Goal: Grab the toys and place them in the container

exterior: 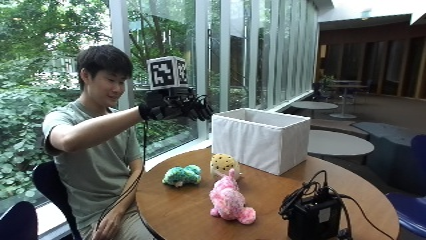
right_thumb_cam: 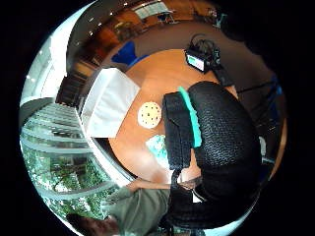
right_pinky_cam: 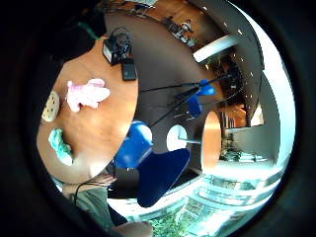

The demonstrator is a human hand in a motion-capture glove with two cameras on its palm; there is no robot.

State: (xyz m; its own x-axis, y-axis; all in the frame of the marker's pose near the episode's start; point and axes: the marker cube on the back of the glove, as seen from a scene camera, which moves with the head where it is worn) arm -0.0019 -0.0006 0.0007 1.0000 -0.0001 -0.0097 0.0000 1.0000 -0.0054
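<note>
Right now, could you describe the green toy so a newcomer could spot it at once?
On the round wooden table, before the white fabric container, three plush toys sit. The green toy is nearest the person, left of the spotted yellow toy and pink toy; only it is teal.

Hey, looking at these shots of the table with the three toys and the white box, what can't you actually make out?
- Inside of the white container: its front walls hide it in the outside view.
- Pink toy: absent from the thumb side palm view, where the gloved right hand covers that part of the table.
- Black device: cut off by the outside view's lower edge.
- Spotted yellow toy: the pink toy overlaps its lower part in the outside view.
</note>
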